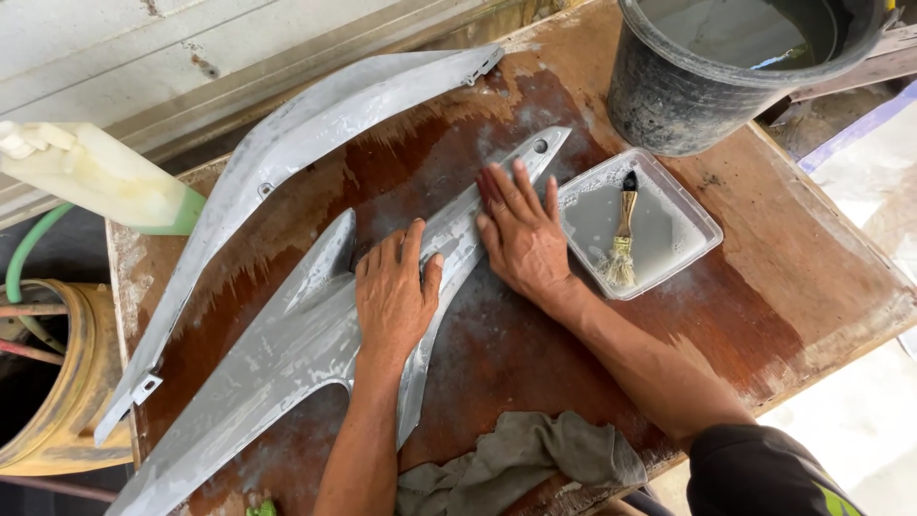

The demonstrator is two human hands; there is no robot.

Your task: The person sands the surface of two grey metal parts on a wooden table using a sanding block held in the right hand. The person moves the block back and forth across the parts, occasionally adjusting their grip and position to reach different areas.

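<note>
Two bare hands lie flat on a grey, wet body panel (287,354) at the centre of the frame. Nearest the viewer, at the lower edge, a crumpled grey-green rag (521,459) rests on the wet wooden table (764,287). Just above it, the left hand (394,291) is spread palm-down on the panel's broad middle, fingers open, grasping nothing that shows. The right hand (521,234) presses the panel's narrow arm a little farther up and to the right, fingers extended and close together; whether something thin lies under the palm cannot be told. The panel runs diagonally from the lower left corner to a drilled tip near the upper centre, and lies flat on the table. Judged from this pose, the rubbing goes best with the left hand pinning the panel while the right strokes along the arm's length, with even pressure, on a surface kept wet. Right of the right hand sits a clear square tray (683,196) of cloudy water holding a small brush (623,234). Farther off, a second grey panel (315,143) arcs across the upper left; a black bucket (669,96) of water stands at the upper right, and a pale plastic bottle (95,177) at the far left.
</note>
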